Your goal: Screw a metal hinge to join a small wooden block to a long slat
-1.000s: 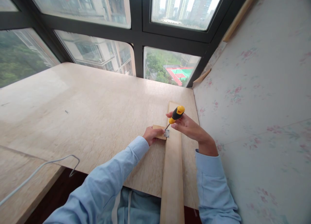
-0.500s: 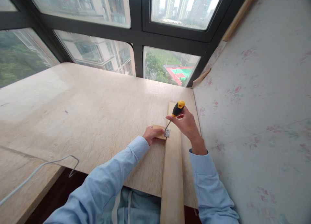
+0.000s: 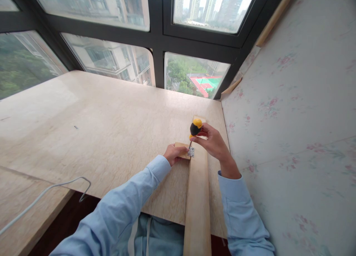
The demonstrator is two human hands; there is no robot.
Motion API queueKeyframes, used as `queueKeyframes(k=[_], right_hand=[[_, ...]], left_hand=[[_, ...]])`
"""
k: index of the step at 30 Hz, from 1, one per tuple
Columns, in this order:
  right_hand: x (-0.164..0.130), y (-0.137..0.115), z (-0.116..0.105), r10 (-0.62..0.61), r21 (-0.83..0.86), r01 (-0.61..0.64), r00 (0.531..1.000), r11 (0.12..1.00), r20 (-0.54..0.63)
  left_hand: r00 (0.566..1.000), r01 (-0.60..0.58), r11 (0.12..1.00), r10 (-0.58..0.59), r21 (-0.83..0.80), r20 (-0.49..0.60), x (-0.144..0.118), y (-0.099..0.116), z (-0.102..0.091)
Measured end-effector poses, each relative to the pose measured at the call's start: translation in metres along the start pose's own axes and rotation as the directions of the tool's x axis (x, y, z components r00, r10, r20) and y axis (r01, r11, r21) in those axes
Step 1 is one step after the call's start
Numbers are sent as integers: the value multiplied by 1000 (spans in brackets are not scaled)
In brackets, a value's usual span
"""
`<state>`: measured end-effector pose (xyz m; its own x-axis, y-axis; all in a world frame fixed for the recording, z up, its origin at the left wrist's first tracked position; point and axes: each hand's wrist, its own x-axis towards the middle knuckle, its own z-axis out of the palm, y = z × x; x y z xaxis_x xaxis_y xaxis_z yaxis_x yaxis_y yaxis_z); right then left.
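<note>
My right hand (image 3: 210, 140) grips a yellow and black screwdriver (image 3: 196, 127) by its handle, fingers closed round the lower part. The shaft points down at a small metal hinge (image 3: 191, 151); its tip is too small to make out. The hinge spans the joint between a long wooden board (image 3: 198, 200) and a small wooden block (image 3: 181, 145). My left hand (image 3: 174, 153) is closed on that block, with the thumb on top close to the hinge.
A pale marble-patterned sill (image 3: 116, 126) carries the board, which overhangs the front edge towards me. A small metal piece (image 3: 76, 127) lies at the left. A white cable (image 3: 55, 185) curves over the lower left. Papered wall (image 3: 292, 119) bounds the right, windows the back.
The screwdriver's handle has swung left and now stands more upright over the hinge. My right hand has shifted slightly with it; my left hand stays on the block.
</note>
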<state>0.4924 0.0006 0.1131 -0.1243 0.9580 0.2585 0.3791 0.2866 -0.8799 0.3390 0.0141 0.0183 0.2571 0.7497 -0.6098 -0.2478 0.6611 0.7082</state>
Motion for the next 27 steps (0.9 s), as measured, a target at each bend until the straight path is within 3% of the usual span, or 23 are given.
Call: queueKeyframes(k=[3, 5, 7, 9, 12, 15, 20, 23, 25, 27], right_hand=[[2, 2, 6, -82, -250, 37, 982, 968, -172], [3, 6, 8, -81, -272, 18, 972, 962, -222], [3, 9, 8, -17, -152, -10, 984, 988, -176], [3, 9, 5, 46, 60, -42, 997, 997, -56], [0, 3, 2, 60, 334, -85, 995, 939, 85], [-1, -3, 3, 33, 403, -85, 990, 911, 135], [-2, -3, 17, -34, 183, 5, 987, 983, 156], [-2, -2, 19, -35, 139, 17, 992, 990, 123], [-1, -1, 15, -2, 76, 1, 1000, 997, 18], [0, 0, 10, 28, -90, -43, 987, 995, -156]], left_hand=[[1000, 2, 1000, -2, 0, -8, -1, 1, 0], [1000, -1, 1000, 1, -2, -4, -2, 1, 0], [1000, -4, 1000, 4, -4, -4, -3, 1, 1], [1000, -6, 1000, 6, -9, -9, -3, 1, 2], [1000, -6, 1000, 6, -17, -8, -3, 1, 2], [1000, -8, 1000, 8, -24, -8, -1, -1, 1], [1000, -20, 999, 20, -27, -8, 0, -2, 0], [1000, -27, 999, 28, -31, 8, -1, -2, -1], [1000, -24, 999, 24, -31, 3, -1, -2, 0], [1000, -17, 999, 17, -30, -5, -1, -2, 0]])
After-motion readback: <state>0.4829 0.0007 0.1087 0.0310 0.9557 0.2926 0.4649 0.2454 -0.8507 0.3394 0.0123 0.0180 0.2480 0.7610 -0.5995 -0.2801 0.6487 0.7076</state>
